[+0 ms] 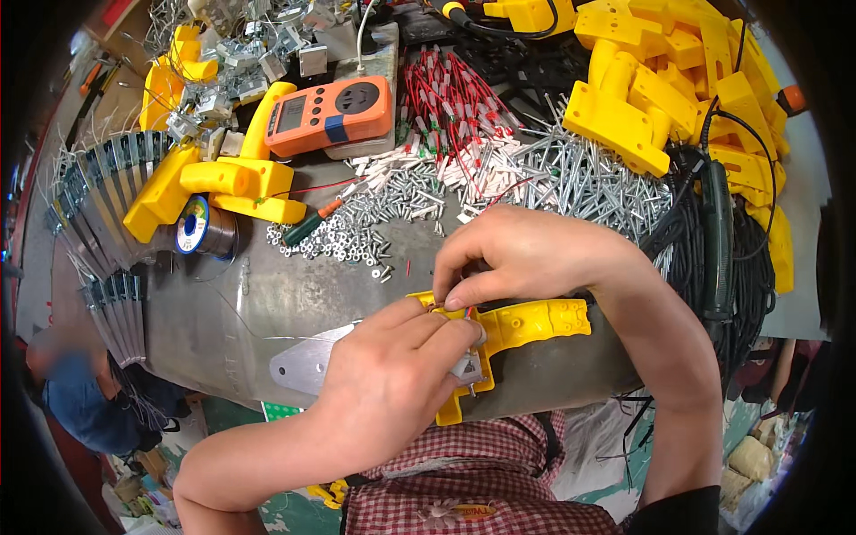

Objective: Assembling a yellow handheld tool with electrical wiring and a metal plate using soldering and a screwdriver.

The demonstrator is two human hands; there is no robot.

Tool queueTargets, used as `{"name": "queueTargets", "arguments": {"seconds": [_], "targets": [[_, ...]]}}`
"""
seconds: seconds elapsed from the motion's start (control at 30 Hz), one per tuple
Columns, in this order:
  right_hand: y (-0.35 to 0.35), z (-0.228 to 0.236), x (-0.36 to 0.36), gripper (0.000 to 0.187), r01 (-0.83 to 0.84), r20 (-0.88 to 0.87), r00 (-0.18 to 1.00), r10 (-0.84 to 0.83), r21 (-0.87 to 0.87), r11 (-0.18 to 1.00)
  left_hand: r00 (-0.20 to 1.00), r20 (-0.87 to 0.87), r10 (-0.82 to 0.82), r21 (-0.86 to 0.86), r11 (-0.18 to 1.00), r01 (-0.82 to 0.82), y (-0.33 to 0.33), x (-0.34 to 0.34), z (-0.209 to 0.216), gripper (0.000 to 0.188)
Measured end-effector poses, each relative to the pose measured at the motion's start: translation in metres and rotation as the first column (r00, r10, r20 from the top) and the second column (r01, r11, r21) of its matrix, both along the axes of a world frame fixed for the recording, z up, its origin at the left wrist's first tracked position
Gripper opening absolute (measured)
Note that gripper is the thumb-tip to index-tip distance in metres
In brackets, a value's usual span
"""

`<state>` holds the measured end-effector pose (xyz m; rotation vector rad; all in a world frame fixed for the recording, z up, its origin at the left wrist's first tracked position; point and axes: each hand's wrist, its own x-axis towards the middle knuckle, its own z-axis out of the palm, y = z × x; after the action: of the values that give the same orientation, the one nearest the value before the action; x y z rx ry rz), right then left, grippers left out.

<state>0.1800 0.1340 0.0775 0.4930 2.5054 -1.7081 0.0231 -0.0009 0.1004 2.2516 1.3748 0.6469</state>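
Note:
A yellow plastic housing half with a handle (pixel 539 323) lies near the table's front edge. A grey metal plate (pixel 299 364) with a hole at its tip extends left from it. My left hand (pixel 392 361) is closed over the housing and a metal part (pixel 467 367) seated in it, its fingertips at the far rim. Above the housing, my right hand (pixel 513 254) is bent down with thumb and index finger pinched near the left fingertips. A bit of red wire shows beside this pinch. Whatever the right fingertips hold is too small and covered to name.
Behind my hands lie piles of screws (pixel 597 178), nuts (pixel 334 245) and red-wired parts (pixel 446 89). An orange meter (pixel 330 116), solder spool (pixel 203 225) and green-handled screwdriver (pixel 312 223) sit left. Yellow housings (pixel 624 116) and black cables (pixel 744 267) crowd the right; metal blades (pixel 111 187) line the left.

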Motion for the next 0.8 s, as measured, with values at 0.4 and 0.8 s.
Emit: {"name": "queueTargets", "arguments": {"seconds": [0.4,0.8], "targets": [[0.001,0.005,-0.002,0.019,0.015,-0.017,1.000,-0.015,-0.017,1.000,1.000,-0.028,-0.002,0.003,1.000,0.002,0.003,0.001,0.001,0.035],[-0.013,0.005,0.004,0.022,0.311,-0.139,0.942,-0.306,0.018,0.950,1.000,-0.022,0.012,0.018,1.000,-0.011,-0.001,0.003,-0.001,0.033]]}}
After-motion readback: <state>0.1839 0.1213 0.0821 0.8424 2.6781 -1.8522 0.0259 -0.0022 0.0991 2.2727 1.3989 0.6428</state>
